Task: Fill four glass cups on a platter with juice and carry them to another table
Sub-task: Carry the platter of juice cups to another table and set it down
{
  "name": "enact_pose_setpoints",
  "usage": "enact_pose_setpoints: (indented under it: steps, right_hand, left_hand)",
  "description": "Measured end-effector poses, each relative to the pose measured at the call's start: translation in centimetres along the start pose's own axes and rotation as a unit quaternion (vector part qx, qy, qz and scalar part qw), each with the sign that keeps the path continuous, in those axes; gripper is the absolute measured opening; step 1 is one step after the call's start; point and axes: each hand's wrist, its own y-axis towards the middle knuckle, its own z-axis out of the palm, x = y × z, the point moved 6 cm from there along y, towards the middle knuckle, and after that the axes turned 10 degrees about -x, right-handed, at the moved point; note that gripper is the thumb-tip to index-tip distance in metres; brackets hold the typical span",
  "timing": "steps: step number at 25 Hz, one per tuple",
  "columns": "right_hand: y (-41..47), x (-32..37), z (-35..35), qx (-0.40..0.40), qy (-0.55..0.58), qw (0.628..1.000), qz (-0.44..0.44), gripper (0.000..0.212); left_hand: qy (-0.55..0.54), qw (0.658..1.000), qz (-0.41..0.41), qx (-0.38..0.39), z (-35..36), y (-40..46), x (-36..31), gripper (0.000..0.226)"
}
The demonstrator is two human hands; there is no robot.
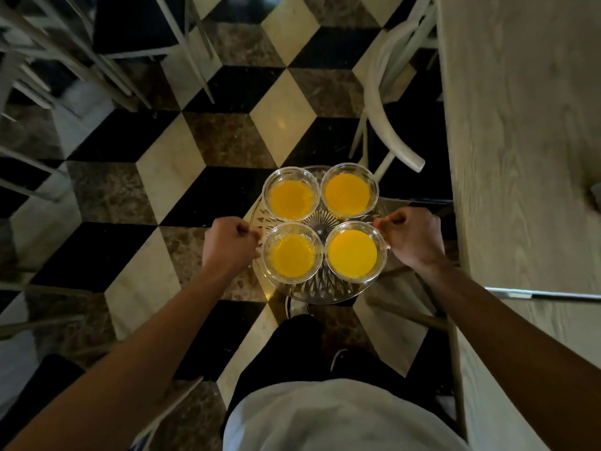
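A round clear glass platter (320, 289) is held in the air above the chequered floor. My left hand (229, 245) grips its left rim and my right hand (411, 239) grips its right rim. On it stand several glass cups of orange juice: far left (290, 194), far right (349, 191), near left (292, 253) and near right (354, 253). All stand upright and close together, rims nearly touching.
A pale wooden table (527, 141) runs along the right side. A white chair (387, 102) stands beside it, ahead of the platter. More white chairs (97, 50) crowd the upper left. Black, cream and brown floor tiles (169, 177) lie between them.
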Motion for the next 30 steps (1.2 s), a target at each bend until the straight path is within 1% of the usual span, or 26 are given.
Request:
enact_pose_setpoints:
  steps: [5,11,16,18,22,27,30]
  right_hand:
    - [4.3,3.6,1.3,-0.019,0.019,0.999,0.026,0.020]
    - [10.2,7.8,2.7,-0.024,0.025,0.999,0.008,0.024]
    - [16.5,11.0,3.6,-0.032,0.018,0.999,0.003,0.023]
    - [19.5,12.0,4.0,-0.038,0.020,0.999,0.017,0.021]
    - [26.3,14.5,3.8,-0.030,0.029,0.998,0.043,0.022]
    - [32.8,17.2,2.5,-0.022,0.027,0.999,0.027,0.020]
    - [36.8,18.8,1.7,-0.024,0.029,0.999,0.015,0.022]
  left_hand:
    - [0.021,0.999,0.039,-0.003,-1.1,6.7,-2.6,0.009]
    - [0.003,0.999,0.033,0.005,-1.5,13.8,-5.2,0.009]
    - [0.005,1.000,0.028,0.010,-1.2,19.5,-8.5,0.014]
    - [0.010,1.000,0.025,-0.006,-1.1,21.9,-10.3,0.016]
    - [0.000,1.000,0.008,-0.012,-0.3,27.0,-14.2,0.017]
    - [-0.013,1.000,0.007,-0.003,0.7,32.5,-19.2,0.017]
    - [-0.012,1.000,0.002,-0.016,1.3,35.9,-21.7,0.014]
